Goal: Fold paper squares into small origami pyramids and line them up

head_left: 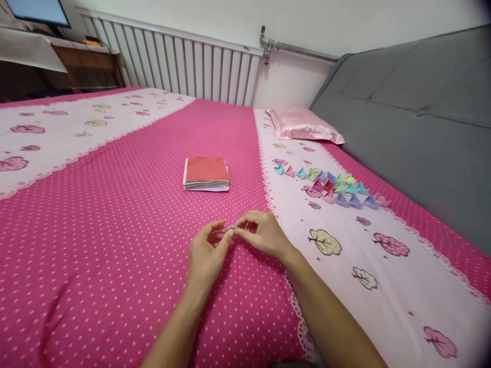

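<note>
Between my two hands, just above the pink dotted bedsheet (126, 240), is a small piece of folded paper (230, 228), pale green as far as it shows. My left hand (206, 250) pinches it with the thumb from the left. From the right, the thumb and fingers of my right hand (264, 232) close on its other side. Fingers cover most of the paper, so its folded shape is hard to make out. Beyond my hands lies a stack of square coloured paper (206, 173), with a red sheet on top.
Several small folded paper boats (341, 189) in many colours stand in rows on the right. Behind them a pink pillow (305, 125) lies by the grey headboard (406, 92). A white radiator (184, 61) lines the wall; a monitor (38, 11) stands at far left.
</note>
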The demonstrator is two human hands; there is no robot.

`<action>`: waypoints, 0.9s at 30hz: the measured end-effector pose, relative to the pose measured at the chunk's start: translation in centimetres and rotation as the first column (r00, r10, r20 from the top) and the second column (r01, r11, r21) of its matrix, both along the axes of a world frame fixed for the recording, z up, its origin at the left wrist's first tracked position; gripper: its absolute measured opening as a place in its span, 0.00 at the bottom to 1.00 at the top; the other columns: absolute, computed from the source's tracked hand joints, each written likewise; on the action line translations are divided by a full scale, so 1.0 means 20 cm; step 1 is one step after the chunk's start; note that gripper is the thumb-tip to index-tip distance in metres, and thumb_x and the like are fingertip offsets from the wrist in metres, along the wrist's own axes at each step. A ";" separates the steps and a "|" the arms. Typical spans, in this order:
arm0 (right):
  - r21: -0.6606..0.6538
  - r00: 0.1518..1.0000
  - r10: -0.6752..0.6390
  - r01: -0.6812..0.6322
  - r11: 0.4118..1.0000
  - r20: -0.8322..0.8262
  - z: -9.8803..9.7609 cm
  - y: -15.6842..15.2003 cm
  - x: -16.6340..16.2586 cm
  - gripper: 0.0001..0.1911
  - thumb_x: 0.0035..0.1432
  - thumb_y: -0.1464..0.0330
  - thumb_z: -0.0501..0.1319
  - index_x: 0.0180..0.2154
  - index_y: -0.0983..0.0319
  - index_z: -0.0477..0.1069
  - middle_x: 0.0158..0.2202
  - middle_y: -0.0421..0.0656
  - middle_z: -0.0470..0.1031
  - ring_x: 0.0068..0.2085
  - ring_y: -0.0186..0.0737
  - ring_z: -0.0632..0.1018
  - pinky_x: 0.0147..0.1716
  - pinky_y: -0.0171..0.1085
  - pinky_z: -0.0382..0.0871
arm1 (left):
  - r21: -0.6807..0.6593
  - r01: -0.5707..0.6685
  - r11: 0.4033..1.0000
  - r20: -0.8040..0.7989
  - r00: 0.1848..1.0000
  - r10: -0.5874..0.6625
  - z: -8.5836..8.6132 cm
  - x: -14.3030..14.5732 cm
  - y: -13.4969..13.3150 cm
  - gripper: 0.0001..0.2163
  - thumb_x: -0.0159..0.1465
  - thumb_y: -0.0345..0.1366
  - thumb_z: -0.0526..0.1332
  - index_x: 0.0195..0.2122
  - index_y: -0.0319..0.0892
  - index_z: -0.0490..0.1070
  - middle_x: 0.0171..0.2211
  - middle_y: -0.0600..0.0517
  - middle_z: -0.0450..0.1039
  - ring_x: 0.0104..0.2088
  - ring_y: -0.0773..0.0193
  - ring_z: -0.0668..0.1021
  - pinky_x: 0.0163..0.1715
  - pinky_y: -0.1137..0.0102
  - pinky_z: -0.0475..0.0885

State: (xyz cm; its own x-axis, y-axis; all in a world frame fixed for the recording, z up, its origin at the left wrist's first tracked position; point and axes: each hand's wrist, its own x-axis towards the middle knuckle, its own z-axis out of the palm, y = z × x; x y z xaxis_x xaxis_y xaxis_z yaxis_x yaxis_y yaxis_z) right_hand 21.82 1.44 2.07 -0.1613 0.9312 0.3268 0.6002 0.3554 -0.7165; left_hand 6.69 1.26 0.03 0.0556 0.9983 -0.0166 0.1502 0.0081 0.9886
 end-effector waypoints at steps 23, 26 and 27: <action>-0.012 0.998 0.013 -0.012 1.000 0.058 -0.01 -0.01 -0.02 0.07 0.47 0.73 0.58 0.31 0.62 0.73 0.27 0.41 0.76 0.25 0.33 0.73 0.28 0.33 0.67 | -0.029 0.011 1.000 -0.006 1.000 -0.011 -0.01 0.00 0.00 0.13 0.50 0.39 0.62 0.33 0.37 0.74 0.28 0.47 0.76 0.27 0.64 0.76 0.29 0.69 0.70; -0.029 0.999 0.007 -0.007 1.000 0.034 -0.03 -0.01 -0.02 0.07 0.46 0.73 0.59 0.30 0.63 0.74 0.26 0.41 0.76 0.25 0.33 0.74 0.27 0.33 0.68 | -0.044 0.005 0.999 0.032 0.999 -0.004 -0.01 0.00 0.00 0.12 0.49 0.38 0.63 0.33 0.37 0.75 0.28 0.47 0.76 0.27 0.64 0.76 0.29 0.69 0.70; -0.034 1.000 0.011 -0.010 0.999 0.022 -0.03 -0.01 -0.02 0.07 0.46 0.73 0.59 0.30 0.63 0.74 0.26 0.41 0.76 0.25 0.33 0.74 0.27 0.32 0.68 | -0.032 0.001 0.999 0.031 1.000 -0.001 -0.01 0.00 -0.01 0.11 0.49 0.37 0.62 0.32 0.37 0.75 0.29 0.47 0.76 0.28 0.63 0.76 0.30 0.69 0.70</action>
